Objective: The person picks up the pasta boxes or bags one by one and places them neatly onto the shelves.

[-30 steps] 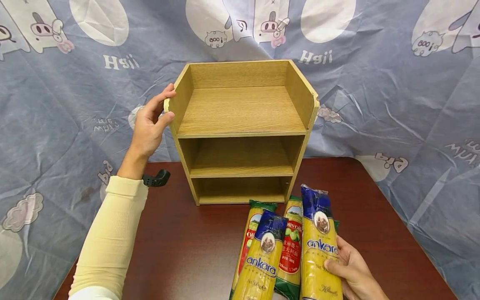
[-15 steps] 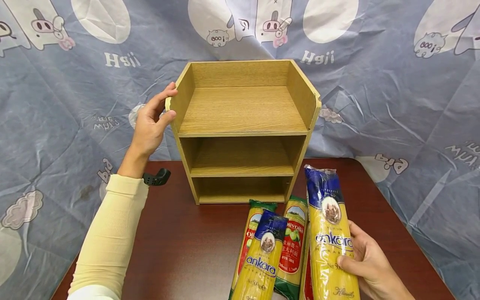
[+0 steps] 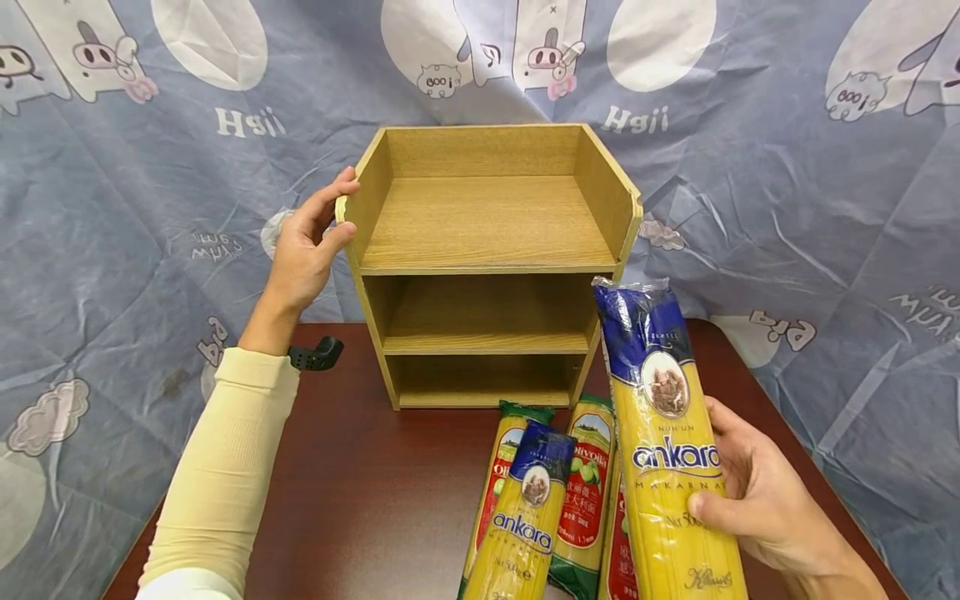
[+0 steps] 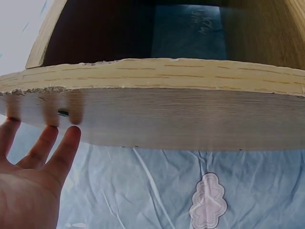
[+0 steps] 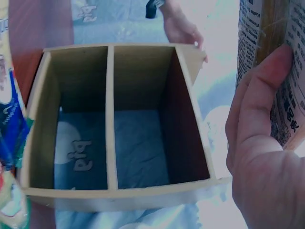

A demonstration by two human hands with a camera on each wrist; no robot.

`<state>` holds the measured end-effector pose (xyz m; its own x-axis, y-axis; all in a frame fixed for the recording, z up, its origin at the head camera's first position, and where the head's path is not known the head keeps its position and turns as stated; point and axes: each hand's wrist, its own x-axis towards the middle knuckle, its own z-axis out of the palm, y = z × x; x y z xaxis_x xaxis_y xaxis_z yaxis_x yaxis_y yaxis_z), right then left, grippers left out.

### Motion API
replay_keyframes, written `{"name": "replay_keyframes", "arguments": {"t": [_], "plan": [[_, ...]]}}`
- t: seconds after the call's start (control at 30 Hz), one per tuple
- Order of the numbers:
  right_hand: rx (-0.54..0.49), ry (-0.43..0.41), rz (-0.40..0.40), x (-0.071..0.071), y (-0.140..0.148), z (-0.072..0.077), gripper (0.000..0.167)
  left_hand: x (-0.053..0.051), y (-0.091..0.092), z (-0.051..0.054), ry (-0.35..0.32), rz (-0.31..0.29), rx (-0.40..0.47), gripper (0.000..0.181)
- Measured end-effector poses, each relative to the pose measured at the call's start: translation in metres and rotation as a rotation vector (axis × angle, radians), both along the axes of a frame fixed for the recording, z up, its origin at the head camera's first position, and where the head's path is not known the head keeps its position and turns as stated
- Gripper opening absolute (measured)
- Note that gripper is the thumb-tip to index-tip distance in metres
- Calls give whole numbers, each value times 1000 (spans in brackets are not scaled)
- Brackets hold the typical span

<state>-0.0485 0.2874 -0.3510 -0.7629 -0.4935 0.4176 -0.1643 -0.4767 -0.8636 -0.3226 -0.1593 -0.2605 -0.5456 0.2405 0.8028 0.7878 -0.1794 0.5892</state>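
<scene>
1. Cloth: blue-grey, printed, hung behind the table and shelf.
2. Sleeve: pale yellow, on the left forearm. A black band sits at the wrist.
3. Left hand: touches the upper front edge of the shelf's left side panel. Fingers are extended and apart, tips against the panel's outer face; the thumb lies at the front edge.
4. Shelf: wooden, upright, with a walled top and two compartments below. It stands at the rear of the table, which is dark red-brown.
5. First red-label pack: lies in front of the shelf, green end toward it.
6. Blue-ended pack: overlaps the first red-label pack in the head view.
7. Second red-label pack: lies just to the right.
8. Third red-label pack: partly hidden by the held pack.
9. Held pack: yellow pasta, blue end up, leaning left, in front of the shelf's right side.
10. Right hand: grips the held pack, thumb clamped on the front, fingers behind.
</scene>
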Motion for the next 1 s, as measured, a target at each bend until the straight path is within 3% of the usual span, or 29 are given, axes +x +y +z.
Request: {"name": "replay_keyframes", "arguments": {"t": [0.1,0.67,1.0], "plan": [[16,19,-8,-7,-6,10,78,0,-1,-1,-4,5,-2,52],[43,-71,33,-52,-26,55,67,2,-2,2,-12,19,-16,41],[65,-75,-51,-81,-31,66,58,3,0,2,-7,10,-19,39]]}}
